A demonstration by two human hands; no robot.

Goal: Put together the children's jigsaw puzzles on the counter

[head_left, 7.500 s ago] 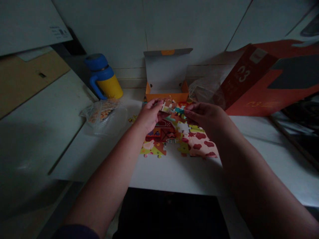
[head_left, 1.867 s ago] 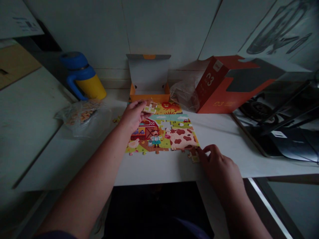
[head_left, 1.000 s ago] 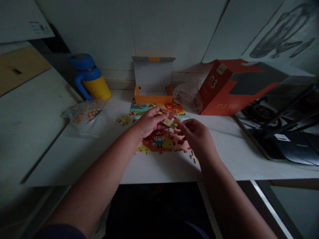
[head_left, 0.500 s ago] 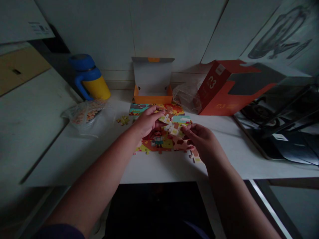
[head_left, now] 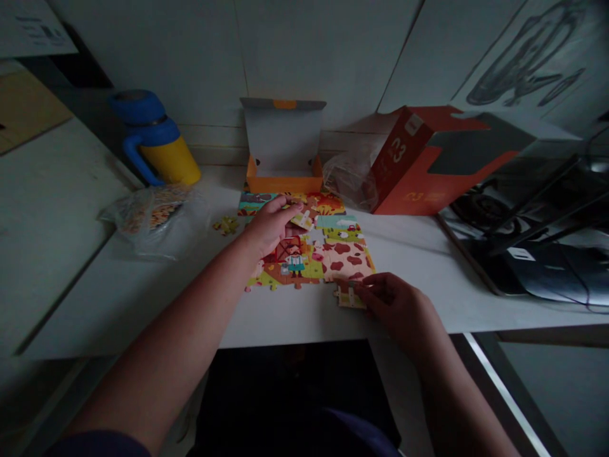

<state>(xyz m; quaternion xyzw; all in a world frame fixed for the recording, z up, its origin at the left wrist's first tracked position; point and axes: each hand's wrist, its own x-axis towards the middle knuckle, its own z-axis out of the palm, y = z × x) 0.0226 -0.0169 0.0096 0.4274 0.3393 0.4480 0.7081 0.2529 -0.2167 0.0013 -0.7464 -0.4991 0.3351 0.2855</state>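
Observation:
A partly assembled farm-picture jigsaw puzzle lies on the white table, showing a spotted cow and a figure in a teal apron. My left hand is over the puzzle's upper middle, closed on a puzzle piece with a pale fence print; a brown part shows behind it. My right hand is at the puzzle's lower right edge. Its thumb and fingers pinch a puzzle piece with a fence print, close below the cow. Whether that piece is one or two overlapping is hard to tell.
Loose yellow-green pieces lie left of the puzzle. Behind it stands an open orange box. A crumpled clear bag and a red box are at right, a bagged bundle and blue-yellow flask at left.
My right hand has moved down from the middle of the puzzle to its lower right edge, uncovering the cow. My left hand still holds its piece. The view has shifted slightly.

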